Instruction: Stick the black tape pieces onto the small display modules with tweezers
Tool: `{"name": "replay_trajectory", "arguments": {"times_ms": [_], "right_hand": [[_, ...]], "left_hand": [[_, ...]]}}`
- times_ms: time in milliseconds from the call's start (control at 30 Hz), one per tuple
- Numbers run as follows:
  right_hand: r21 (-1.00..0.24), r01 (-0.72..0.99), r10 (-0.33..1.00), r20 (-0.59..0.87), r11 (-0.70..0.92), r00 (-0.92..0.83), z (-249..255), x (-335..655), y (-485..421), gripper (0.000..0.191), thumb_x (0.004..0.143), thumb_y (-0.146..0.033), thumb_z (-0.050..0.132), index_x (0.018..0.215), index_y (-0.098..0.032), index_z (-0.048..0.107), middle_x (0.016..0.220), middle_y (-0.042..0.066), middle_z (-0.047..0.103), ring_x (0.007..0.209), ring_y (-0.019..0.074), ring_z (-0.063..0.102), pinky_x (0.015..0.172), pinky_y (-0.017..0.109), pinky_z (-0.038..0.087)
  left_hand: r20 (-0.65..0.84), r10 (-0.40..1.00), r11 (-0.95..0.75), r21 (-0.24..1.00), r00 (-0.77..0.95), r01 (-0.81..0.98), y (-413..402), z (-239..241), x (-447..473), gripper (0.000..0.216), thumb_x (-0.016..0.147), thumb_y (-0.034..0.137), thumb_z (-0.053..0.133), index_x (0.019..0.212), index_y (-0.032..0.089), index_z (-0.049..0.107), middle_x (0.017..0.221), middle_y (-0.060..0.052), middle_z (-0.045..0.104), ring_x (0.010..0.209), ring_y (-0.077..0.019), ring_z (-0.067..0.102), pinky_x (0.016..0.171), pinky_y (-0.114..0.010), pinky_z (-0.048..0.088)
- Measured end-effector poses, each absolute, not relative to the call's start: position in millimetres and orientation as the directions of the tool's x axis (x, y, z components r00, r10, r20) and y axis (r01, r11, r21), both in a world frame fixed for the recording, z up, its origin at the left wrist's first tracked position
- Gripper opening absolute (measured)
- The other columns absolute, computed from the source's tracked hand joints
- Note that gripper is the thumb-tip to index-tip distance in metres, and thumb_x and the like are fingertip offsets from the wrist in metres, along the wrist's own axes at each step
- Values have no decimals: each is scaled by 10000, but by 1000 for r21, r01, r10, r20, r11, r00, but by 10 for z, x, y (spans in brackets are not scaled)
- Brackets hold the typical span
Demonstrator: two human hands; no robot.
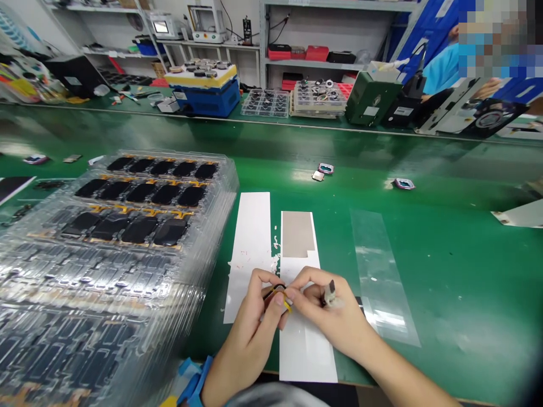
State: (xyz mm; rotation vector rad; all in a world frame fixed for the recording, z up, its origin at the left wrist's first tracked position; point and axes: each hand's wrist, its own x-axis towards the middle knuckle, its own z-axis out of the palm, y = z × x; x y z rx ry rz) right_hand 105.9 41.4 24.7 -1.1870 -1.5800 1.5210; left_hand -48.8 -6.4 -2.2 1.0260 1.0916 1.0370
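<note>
My left hand (254,328) is closed around a small watch-size display screen (279,289) with a dark edge and a yellow flex cable. The fingertips of my right hand (326,308) pinch together at the screen's right edge; what lies between them is too small to make out. A slim tool (330,294) with a pale, wrapped end and a dark tip is tucked in that hand and sticks up behind the thumb. Below both hands lies a white backing sheet (307,350) with a grey-brown patch (297,233) at its far end.
On my left stands a tall stack of clear plastic trays (182,271), the top one holding black screens (139,230). A second white sheet (250,243) lies beside it, near paper scraps (275,263). Clear film (382,277) is at right. A person's blue sleeve (441,68) shows beyond the bench.
</note>
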Motion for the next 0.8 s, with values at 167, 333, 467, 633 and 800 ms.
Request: {"name": "replay_trajectory", "arguments": {"times_ms": [167, 333, 467, 633, 800], "right_hand": [[-981, 188, 919, -116, -47, -377, 250, 1049, 415, 236, 866, -351, 644, 701, -184, 620, 583, -11, 632, 425, 68, 321, 398, 221, 239], [-983, 179, 925, -93, -28, -367, 246, 1056, 408, 246, 852, -349, 647, 673, -194, 581, 536, -43, 514, 461, 78, 333, 422, 222, 230], [-982, 189, 926, -90, -21, -366, 242, 1037, 396, 255, 860, -343, 624, 661, -200, 554, 513, -63, 420, 476, 84, 321, 438, 223, 236], [-985, 165, 922, -101, -40, -374, 233, 1034, 421, 263, 869, -352, 619, 672, -198, 535, 630, -25, 535, 599, 115, 480, 542, 234, 375], [-984, 116, 966, 102, 133, -237, 223, 1313, 589, 299, 961, -427, 508, 805, -218, 654, 850, 18, 581, 826, 159, 550, 762, 295, 450]], "left_hand": [[-177, 972, 196, 974, 157, -117, -83, -39, -497, 166, 1039, 418, 395, 1019, 253, 401, 740, 45, 450, 654, -117, 422, 618, -228, 375], [-119, 975, 142, 983, 185, -113, -84, -80, -501, 122, 1041, 375, 410, 1033, 258, 379, 697, 65, 405, 615, -112, 373, 572, -205, 345], [-134, 971, 158, 982, 199, -108, -61, -78, -502, 102, 1035, 344, 435, 1056, 263, 376, 725, 61, 436, 628, -109, 381, 580, -196, 345], [-146, 966, 170, 981, 213, -98, -52, -71, -510, 100, 1036, 341, 430, 1050, 267, 363, 744, 62, 445, 632, -107, 389, 587, -194, 353], [-117, 974, 102, 991, 195, 83, -47, -8, -501, 73, 1050, 321, 354, 1038, 252, 374, 744, 34, 517, 668, -138, 506, 623, -245, 415]]}}
